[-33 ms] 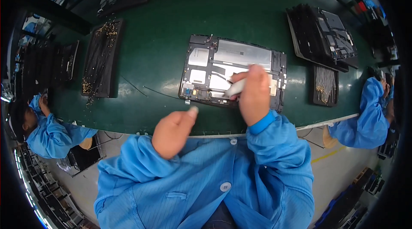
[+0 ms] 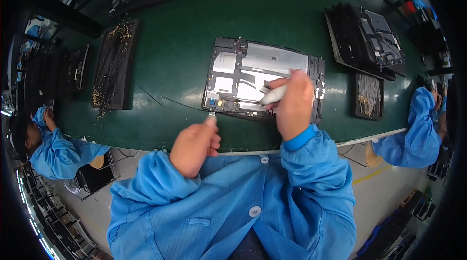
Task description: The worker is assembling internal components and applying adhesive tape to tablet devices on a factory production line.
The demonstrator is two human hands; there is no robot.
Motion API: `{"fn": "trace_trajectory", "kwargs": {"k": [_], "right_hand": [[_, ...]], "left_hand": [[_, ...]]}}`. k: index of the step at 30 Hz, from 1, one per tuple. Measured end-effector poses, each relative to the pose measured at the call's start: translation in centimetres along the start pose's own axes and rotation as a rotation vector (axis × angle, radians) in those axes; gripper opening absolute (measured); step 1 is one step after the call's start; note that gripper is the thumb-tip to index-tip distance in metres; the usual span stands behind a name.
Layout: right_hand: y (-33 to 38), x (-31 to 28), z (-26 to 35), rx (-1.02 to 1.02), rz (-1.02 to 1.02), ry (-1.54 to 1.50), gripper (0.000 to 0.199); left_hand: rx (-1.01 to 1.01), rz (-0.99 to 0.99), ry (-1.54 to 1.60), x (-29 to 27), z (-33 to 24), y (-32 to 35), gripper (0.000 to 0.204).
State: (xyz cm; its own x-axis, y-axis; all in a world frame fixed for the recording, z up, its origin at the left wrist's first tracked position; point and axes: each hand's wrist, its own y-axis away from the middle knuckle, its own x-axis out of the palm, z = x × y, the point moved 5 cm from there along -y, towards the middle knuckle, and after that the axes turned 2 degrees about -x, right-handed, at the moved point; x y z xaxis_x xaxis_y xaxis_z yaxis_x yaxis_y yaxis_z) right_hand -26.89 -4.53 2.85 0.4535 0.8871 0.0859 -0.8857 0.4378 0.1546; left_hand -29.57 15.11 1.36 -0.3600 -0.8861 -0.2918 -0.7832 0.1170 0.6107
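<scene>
**A dark green bench in a busy workshop**

A long workbench point(image 2: 185, 55) with a dark green mat fills the upper part of the view, its pale front edge curving across the middle. Light glints softly off the mat. Black trays point(image 2: 113, 65) lie on it at the left, one strewn with small brass-coloured parts; a stack of dark frames point(image 2: 365, 36) and a smaller tray point(image 2: 368, 95) lie at the right. Below the bench, the floor point(image 2: 384, 187) is pale grey with a yellow line. Two co-workers in blue coats sit at either side, one at the left point(image 2: 53, 153) and one at the right point(image 2: 418, 133). Dark shelving point(image 2: 44, 75) lines the far left rim.
</scene>
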Motion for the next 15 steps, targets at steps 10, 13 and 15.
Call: {"fn": "trace_trajectory", "kwargs": {"k": [10,13,15], "right_hand": [[-0.5,-1.1,-1.3,0.031,0.016,-0.092,0.045],[-0.4,-1.3,-1.4,0.017,0.038,-0.106,0.045],[-0.4,-0.9,-1.1,0.013,0.059,-0.099,0.045]], "left_hand": [[0.094,-0.244,0.615,-2.7,-1.2,-2.4,0.017],[-0.085,0.058,0.352,0.3,0.5,0.6,0.025],[-0.172,0.094,0.315,1.4,1.4,0.8,0.026]]}}
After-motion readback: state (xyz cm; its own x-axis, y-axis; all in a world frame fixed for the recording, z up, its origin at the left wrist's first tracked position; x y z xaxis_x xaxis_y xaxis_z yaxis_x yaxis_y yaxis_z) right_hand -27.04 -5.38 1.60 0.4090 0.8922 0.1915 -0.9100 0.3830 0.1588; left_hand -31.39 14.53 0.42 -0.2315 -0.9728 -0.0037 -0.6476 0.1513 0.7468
